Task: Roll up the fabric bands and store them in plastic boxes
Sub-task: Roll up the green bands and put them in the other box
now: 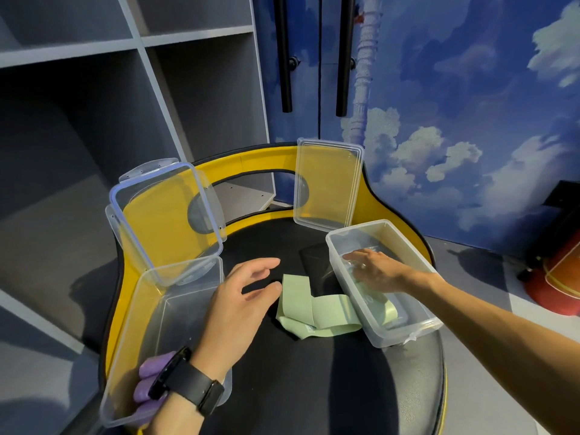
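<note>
A person works over a round black seat [314, 381] with a yellow backrest [251, 160] (it serves as the work surface here). The left hand [238, 304] hovers above the seat with its grip apart, fingers spread and thumb out, holding nothing; a black watch [194, 389] sits on that wrist. Just beside its fingertips lies a light green fabric band [314, 312], loosely folded and not rolled, flat on the seat between the two boxes.

The right hand [376, 271] reaches down into the right plastic box [420, 328], fingers extended and apart; whether it touches anything cannot be told. Through the clear wall of that box a pale green shape shows near the front end, possibly another band, though it is hard to tell whether it lies inside or behind.

The left plastic box [131, 340] stands at the seat's left edge, and purple rolled bands [150, 381] lie in its near end, partly hidden by the wrist. Its clear lid [166, 221] with a bluish rim leans upright behind it. A second clear lid [326, 183] leans against the backrest behind the right box.
</note>
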